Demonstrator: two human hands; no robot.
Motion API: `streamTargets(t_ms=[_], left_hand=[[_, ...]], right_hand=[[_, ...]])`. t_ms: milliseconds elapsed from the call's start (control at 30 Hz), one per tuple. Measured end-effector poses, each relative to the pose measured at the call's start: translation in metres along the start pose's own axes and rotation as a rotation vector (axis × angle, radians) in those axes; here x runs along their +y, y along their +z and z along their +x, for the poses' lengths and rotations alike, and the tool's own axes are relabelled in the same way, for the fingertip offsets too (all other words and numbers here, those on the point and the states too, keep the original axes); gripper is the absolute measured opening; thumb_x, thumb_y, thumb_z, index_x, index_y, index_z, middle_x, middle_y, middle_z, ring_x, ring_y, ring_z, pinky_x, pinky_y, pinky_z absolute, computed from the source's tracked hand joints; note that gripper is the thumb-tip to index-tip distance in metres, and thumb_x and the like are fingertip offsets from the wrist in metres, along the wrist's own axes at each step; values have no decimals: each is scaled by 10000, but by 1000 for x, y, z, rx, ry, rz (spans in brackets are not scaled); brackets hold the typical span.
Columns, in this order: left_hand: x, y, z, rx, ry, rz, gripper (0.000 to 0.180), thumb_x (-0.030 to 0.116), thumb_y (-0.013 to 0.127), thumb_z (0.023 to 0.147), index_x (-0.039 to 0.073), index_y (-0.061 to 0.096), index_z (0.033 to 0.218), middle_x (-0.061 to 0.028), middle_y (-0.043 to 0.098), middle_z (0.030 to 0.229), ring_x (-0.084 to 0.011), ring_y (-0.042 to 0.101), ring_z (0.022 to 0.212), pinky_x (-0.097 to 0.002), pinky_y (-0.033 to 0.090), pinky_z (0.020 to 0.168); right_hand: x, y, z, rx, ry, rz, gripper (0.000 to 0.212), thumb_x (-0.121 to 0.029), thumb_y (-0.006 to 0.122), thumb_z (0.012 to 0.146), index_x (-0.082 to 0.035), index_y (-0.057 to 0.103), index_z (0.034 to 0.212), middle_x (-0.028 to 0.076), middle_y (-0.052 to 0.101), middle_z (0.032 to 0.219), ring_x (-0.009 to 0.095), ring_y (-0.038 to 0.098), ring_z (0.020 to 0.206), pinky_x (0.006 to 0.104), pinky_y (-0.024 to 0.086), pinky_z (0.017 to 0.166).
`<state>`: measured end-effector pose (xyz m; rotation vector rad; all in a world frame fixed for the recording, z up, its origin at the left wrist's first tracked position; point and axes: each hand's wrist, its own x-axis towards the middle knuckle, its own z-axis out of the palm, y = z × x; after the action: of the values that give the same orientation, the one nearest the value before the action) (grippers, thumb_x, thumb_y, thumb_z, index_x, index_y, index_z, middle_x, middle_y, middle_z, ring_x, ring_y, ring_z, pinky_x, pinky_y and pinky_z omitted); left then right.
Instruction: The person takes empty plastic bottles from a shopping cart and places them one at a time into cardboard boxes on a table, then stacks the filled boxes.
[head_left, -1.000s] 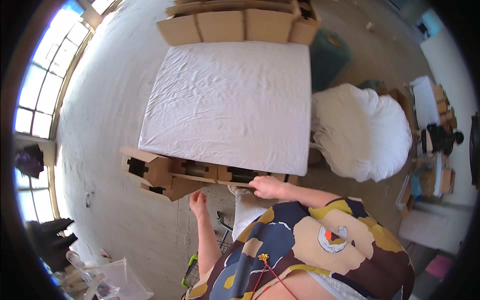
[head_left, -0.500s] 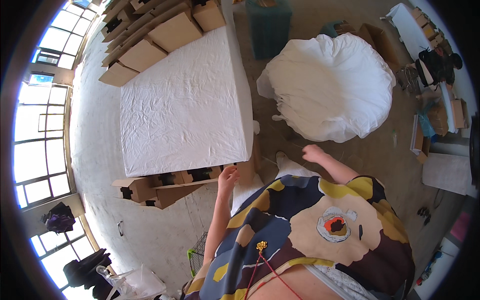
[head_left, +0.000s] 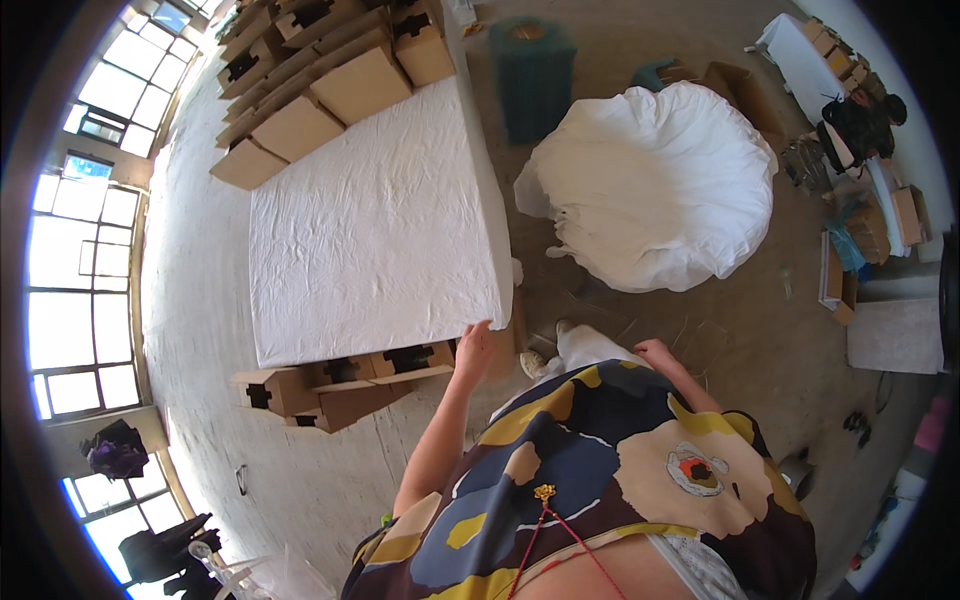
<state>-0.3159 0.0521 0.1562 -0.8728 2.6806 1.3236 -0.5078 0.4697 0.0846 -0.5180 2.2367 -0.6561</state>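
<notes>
A wide block covered in a wrinkled white sheet (head_left: 380, 230) stands ahead of me on the left. My left hand (head_left: 474, 350) is at its near right corner, fingers stretched forward. The fingertips reach the sheet's edge, though I cannot tell whether they press on it. Brown cardboard boxes (head_left: 410, 358) with dark cut-outs sit under the near edge, beside that hand. Lower right, my right hand (head_left: 655, 352) hangs by my leg with curled fingers and nothing visible in them. Beyond it lies a big round heap of white fabric (head_left: 660, 185).
More cardboard boxes (head_left: 365, 80) stand in rows on the block's far end. A green-wrapped block (head_left: 533, 80) is behind, between it and the fabric heap. Shelves and a light grey box (head_left: 893, 335) line the right side; windows (head_left: 85, 255) line the left.
My left hand has moved right and slightly up to the sheet's corner, its fingers straightening. The right hand has dropped lower and moved right. My body has stepped and the view has shifted.
</notes>
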Motion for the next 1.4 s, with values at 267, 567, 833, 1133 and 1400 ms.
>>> streamTargets(t_ms=[267, 567, 833, 1133, 1400], left_hand=[[7, -4, -11, -161, -170, 127, 735, 170, 701, 746, 99, 419, 1421, -159, 413, 1401, -341, 453, 1282, -385, 425, 1042], [38, 6, 4, -101, -414, 222, 622, 209, 621, 795, 120, 429, 1380, -142, 406, 1426, -361, 503, 1257, -442, 467, 985], [11, 26, 32, 32, -540, 158, 530, 245, 727, 745, 61, 481, 1177, -155, 544, 1191, -319, 505, 1195, -413, 458, 977], [31, 28, 44, 50, -748, 182, 506, 258, 751, 741, 74, 505, 1143, -165, 499, 1237, -360, 565, 1138, -447, 490, 944], [-6, 8, 69, -191, -750, 127, 444, 378, 689, 754, 90, 647, 1089, -162, 641, 1189, -317, 601, 1139, -431, 489, 946]], right_hand=[[8, -14, 8, -129, 249, 147, 214, -180, 628, 785, -41, 727, 914, 166, 708, 878, 299, 684, 806, 382, 517, 732], [0, -73, 80, -133, 247, 145, 265, -172, 644, 836, -43, 718, 1056, 116, 722, 894, 210, 699, 759, 356, 566, 654], [33, -155, 147, -159, 323, 314, 234, -121, 624, 855, -47, 677, 1071, 79, 684, 895, 178, 671, 707, 309, 541, 538], [62, -179, 185, -256, 368, 309, 155, -62, 629, 823, -39, 693, 962, 81, 658, 781, 192, 645, 636, 326, 526, 501], [-10, -159, 210, -227, 368, 248, 179, -89, 625, 829, -69, 719, 980, 68, 709, 860, 182, 706, 729, 322, 576, 562]])
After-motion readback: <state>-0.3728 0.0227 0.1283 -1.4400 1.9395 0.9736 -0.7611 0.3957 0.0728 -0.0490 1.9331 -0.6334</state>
